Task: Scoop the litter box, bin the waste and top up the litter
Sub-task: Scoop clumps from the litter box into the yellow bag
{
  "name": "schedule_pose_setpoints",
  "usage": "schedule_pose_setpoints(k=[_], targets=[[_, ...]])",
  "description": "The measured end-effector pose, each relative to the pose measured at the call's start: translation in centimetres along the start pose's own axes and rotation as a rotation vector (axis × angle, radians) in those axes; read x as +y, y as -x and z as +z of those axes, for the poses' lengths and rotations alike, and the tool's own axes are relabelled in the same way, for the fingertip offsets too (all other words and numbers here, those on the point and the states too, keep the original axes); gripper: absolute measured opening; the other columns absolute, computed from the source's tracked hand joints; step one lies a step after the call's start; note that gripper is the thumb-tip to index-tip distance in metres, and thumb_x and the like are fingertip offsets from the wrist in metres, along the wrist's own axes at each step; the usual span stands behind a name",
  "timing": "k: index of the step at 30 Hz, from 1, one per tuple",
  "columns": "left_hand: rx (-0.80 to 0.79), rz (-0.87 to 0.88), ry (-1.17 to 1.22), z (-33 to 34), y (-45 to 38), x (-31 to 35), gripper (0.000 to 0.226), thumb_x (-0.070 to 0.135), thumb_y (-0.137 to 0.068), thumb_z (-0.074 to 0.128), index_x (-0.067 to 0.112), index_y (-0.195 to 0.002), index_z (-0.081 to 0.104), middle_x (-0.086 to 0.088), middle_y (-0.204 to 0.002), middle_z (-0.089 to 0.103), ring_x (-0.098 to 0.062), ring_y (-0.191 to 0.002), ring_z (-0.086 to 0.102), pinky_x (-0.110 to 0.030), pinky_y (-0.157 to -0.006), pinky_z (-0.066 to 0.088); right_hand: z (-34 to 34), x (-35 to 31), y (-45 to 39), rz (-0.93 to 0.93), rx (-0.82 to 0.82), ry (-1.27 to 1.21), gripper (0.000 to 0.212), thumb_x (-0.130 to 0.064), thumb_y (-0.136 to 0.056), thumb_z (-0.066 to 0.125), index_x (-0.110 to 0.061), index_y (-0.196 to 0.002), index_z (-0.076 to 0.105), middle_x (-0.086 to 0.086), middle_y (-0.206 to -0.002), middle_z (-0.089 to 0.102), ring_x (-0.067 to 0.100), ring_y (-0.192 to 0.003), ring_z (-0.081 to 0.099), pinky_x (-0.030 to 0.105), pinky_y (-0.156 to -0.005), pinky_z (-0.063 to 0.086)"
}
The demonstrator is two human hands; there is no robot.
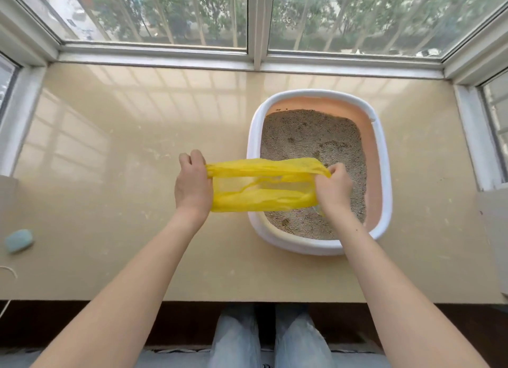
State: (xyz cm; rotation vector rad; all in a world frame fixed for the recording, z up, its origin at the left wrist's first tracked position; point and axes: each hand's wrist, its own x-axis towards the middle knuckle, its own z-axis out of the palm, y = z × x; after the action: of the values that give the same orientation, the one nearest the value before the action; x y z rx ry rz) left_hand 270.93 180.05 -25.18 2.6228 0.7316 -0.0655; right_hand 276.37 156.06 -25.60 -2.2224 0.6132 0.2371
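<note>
A litter box [380,158] with a white rim and a peach inner wall stands on the beige sill, right of centre. Grey-brown litter [310,139] with darker clumps fills it. A yellow plastic bag [261,183] is stretched flat between my two hands, above the box's left rim. My left hand [192,186] grips the bag's left end. My right hand [334,189] pinches its right end over the litter. A small translucent piece shows just under my right hand; what it is cannot be told.
The wide beige window sill [123,175] ends at a front edge near my legs. Barred windows [253,15] close the back and both sides. A small pale blue object [19,240] lies at the far left, with a white cord [8,271] near it.
</note>
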Motion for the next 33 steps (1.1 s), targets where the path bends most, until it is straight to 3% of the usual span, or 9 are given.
schedule_pose_setpoints(k=[8,12,15,18,21,23,25,28,33], targets=[[0.013,-0.085,0.071,0.0,1.3,-2.5,0.034,0.034,-0.094,0.052,0.007,-0.114,0.047,-0.015,-0.113,0.046,-0.041,-0.088,0.054,-0.037,-0.068,0.032,4.0,-4.7,1.6,-0.219,-0.288,-0.011,0.021,-0.021,-0.084,0.058,-0.013,-0.099,0.046,-0.002,-0.081,0.053,0.024,-0.08,0.051,0.031,-0.066,0.035],[0.077,-0.307,0.2,0.2,2.2,-5.9,0.035,0.04,-0.097,0.042,0.007,-0.107,0.048,-0.016,-0.112,0.051,-0.04,-0.096,0.052,-0.041,-0.078,0.037,7.5,-8.2,1.8,-0.342,-0.435,-0.027,0.02,-0.021,-0.084,0.058,-0.016,-0.1,0.049,-0.006,-0.078,0.053,0.014,-0.074,0.049,0.02,-0.056,0.037],[0.128,-0.444,0.281,0.6,3.1,-7.5,0.033,0.034,-0.1,0.036,0.003,-0.103,0.046,-0.02,-0.112,0.051,-0.041,-0.099,0.051,-0.042,-0.079,0.036,10.5,-9.6,2.2,-0.432,-0.495,-0.023,0.035,-0.025,-0.085,0.06,-0.017,-0.117,0.048,-0.003,-0.092,0.057,0.014,-0.084,0.055,0.023,-0.067,0.037],[0.177,-0.524,0.326,1.5,3.8,-7.8,0.031,0.027,-0.102,0.034,-0.002,-0.104,0.044,-0.023,-0.115,0.049,-0.043,-0.1,0.049,-0.041,-0.074,0.031,13.1,-9.4,2.3,-0.574,-0.463,0.105,0.051,-0.03,-0.085,0.06,-0.017,-0.132,0.044,0.006,-0.12,0.052,0.019,-0.108,0.051,0.025,-0.084,0.038],[0.195,-0.583,0.369,2.8,4.1,-7.5,0.029,0.024,-0.102,0.033,-0.003,-0.104,0.043,-0.025,-0.117,0.046,-0.045,-0.099,0.049,-0.041,-0.073,0.03,14.5,-8.6,2.7,-0.961,-0.164,0.371,0.056,-0.026,-0.082,0.059,-0.009,-0.135,0.048,0.017,-0.129,0.05,0.033,-0.121,0.045,0.042,-0.103,0.037],[0.18,-0.579,0.404,4.3,3.9,-7.1,0.028,0.022,-0.102,0.033,-0.004,-0.105,0.043,-0.026,-0.117,0.046,-0.044,-0.1,0.048,-0.041,-0.075,0.029,15.5,-8.0,4.3,-1.18,-0.017,0.357,0.043,-0.01,-0.078,0.051,-0.002,-0.12,0.059,0.021,-0.119,0.056,0.039,-0.111,0.049,0.048,-0.097,0.042],[0.154,-0.573,0.437,5.6,3.8,-6.5,0.027,0.019,-0.102,0.034,-0.006,-0.106,0.044,-0.027,-0.117,0.046,-0.043,-0.102,0.047,-0.04,-0.076,0.026,16.3,-6.6,6.9,-1.28,-0.115,0.297,0.03,-0.002,-0.074,0.041,0.0,-0.094,0.063,0.019,-0.094,0.06,0.035,-0.086,0.054,0.044,-0.073,0.049],[0.146,-0.591,0.474,7.8,3.8,-6.2,0.026,0.017,-0.101,0.034,-0.007,-0.104,0.044,-0.028,-0.114,0.048,-0.043,-0.101,0.047,-0.04,-0.075,0.025,18.5,-4.4,8.7,-1.014,-0.471,0.415,0.028,-0.004,-0.082,0.041,0.001,-0.106,0.056,0.019,-0.102,0.054,0.035,-0.093,0.053,0.041,-0.076,0.045],[0.192,-0.621,0.586,11.2,4.1,-6.4,0.02,0.016,-0.101,0.034,0.0,-0.09,0.04,-0.032,-0.096,0.052,-0.045,-0.09,0.051,-0.041,-0.068,0.026,22.9,-1.6,5.1,-0.355,-0.596,0.58,0.056,-0.004,-0.087,0.045,-0.001,-0.14,0.028,0.021,-0.136,0.038,0.039,-0.124,0.043,0.04,-0.099,0.037]])
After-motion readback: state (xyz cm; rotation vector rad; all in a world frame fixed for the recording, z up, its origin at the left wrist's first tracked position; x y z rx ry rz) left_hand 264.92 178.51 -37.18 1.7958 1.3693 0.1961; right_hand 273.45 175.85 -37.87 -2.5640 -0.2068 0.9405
